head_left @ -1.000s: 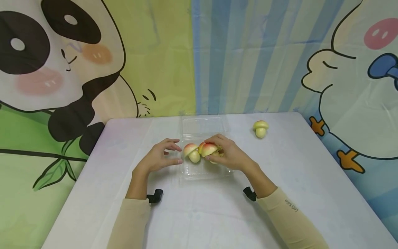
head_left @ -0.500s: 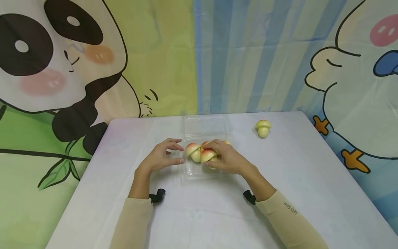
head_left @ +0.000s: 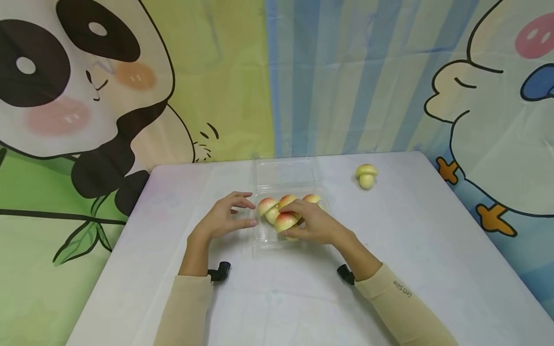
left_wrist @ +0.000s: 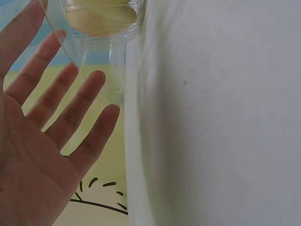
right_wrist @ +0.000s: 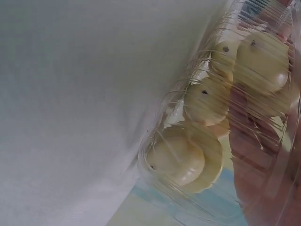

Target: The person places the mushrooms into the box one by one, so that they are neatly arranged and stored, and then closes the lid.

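Observation:
A clear plastic clamshell box [head_left: 270, 236] lies with its lid folded back, several toy mushrooms in it. One mushroom [head_left: 267, 207] with a red-and-yellow cap sits at the left; two more caps [head_left: 287, 200] show behind the right hand. My right hand [head_left: 318, 223] pinches a mushroom [head_left: 285, 222] between thumb and fingers at the box's front part. In the right wrist view, pale mushrooms [right_wrist: 176, 155] show through the ribbed wall, with the hand behind it. My left hand [head_left: 222, 216] is held at the box's left side, fingers spread and relaxed, holding nothing.
Another mushroom [head_left: 366, 176] stands on the white-covered table [head_left: 277, 302] at the back right. The transparent lid [head_left: 285, 173] reaches toward the table's rear edge. Behind rises a cartoon-printed curtain [head_left: 225, 81]. Black wrist mounts [head_left: 220, 272] stick out inward from both forearms.
My right hand has brought its mushroom toward the front of the box, uncovering mushroom caps behind it. The left hand holds its place. The head view has shifted slightly.

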A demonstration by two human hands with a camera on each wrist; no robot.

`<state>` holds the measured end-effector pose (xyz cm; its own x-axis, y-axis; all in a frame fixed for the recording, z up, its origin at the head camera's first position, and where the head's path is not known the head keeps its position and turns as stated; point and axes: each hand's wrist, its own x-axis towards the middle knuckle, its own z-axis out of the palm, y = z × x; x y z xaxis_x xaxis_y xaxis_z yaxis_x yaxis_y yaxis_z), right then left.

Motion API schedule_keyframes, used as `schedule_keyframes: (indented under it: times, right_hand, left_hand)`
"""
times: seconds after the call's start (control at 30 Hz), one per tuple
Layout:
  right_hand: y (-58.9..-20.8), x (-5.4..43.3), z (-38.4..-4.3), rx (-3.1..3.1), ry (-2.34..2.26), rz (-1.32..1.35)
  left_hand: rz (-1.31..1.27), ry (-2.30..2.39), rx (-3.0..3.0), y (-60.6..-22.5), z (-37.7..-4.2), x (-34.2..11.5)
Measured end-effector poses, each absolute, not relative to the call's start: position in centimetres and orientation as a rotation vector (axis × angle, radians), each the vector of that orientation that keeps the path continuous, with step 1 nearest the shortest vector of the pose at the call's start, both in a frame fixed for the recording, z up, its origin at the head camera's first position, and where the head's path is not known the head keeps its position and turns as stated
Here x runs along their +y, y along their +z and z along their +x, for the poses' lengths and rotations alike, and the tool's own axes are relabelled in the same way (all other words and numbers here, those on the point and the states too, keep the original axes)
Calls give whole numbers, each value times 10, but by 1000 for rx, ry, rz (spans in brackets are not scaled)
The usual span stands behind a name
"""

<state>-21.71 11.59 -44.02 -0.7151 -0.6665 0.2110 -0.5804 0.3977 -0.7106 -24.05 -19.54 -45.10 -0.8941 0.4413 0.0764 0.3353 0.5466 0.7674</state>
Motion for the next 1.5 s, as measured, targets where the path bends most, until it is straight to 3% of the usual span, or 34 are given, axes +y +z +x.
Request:
schedule_keyframes:
  times: [1.5]
  right_hand:
    - [-433, 119, -221, 2550, -1079, -1139]
  left_hand:
    - [655, 1267, 2649, -449, -241, -193]
